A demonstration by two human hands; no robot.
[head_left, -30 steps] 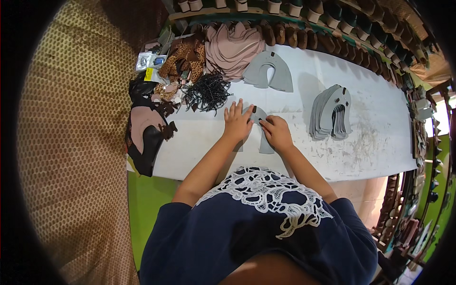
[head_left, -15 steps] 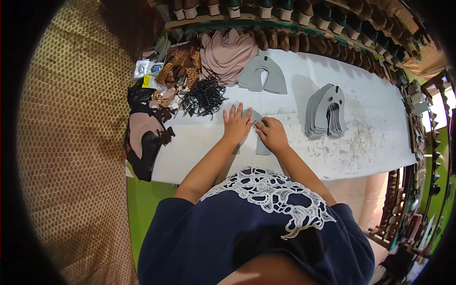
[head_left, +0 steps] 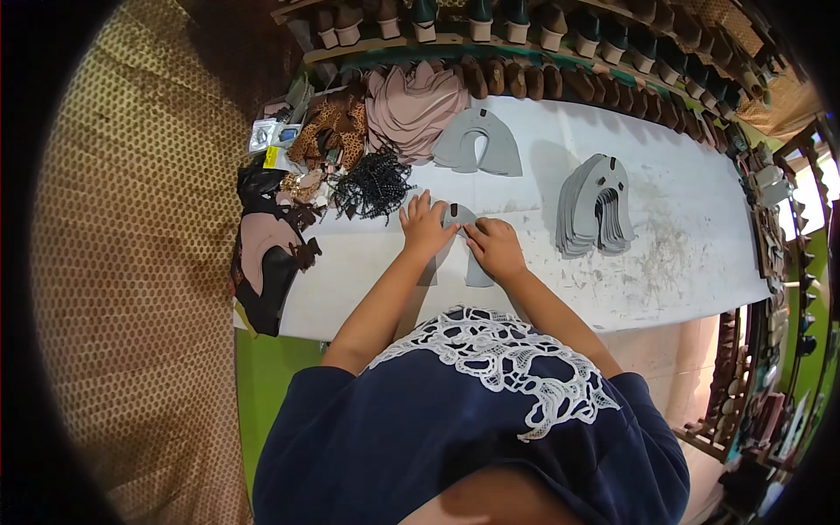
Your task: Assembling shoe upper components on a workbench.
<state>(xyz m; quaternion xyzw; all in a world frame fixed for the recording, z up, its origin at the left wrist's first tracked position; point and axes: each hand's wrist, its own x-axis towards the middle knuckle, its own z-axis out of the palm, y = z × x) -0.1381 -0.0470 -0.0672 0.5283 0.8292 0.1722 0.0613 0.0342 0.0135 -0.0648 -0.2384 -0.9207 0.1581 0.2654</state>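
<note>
Flat on the white table lies a grey horseshoe-shaped shoe upper piece point(head_left: 477, 271), with a dark brown tab point(head_left: 454, 210) at its curved top. My left hand point(head_left: 423, 229) rests along its left side, fingers apart, thumb near the inner curve. My right hand point(head_left: 497, 248) is curled at the right side of the curve, fingertips pressed together on the piece. Whatever may be under those fingertips is hidden. To the right stands a fanned stack of matching grey pieces point(head_left: 577, 206), dark tabs on the top one. Farther back lies another grey pile point(head_left: 500, 150) with one dark tab.
At the back left are pink cut pieces point(head_left: 411, 109), leopard-print pieces point(head_left: 337, 127) and a heap of black trim point(head_left: 374, 184). Black and pink material point(head_left: 271, 245) hangs over the left edge. Racks of heeled shoes point(head_left: 516, 31) line the back; a brown patterned curtain point(head_left: 140, 262) hangs left.
My left hand has drawn slightly left, its fingers less spread, uncovering the dark tab on the grey piece. My right hand stays by the inner curve. The view has shifted slightly.
</note>
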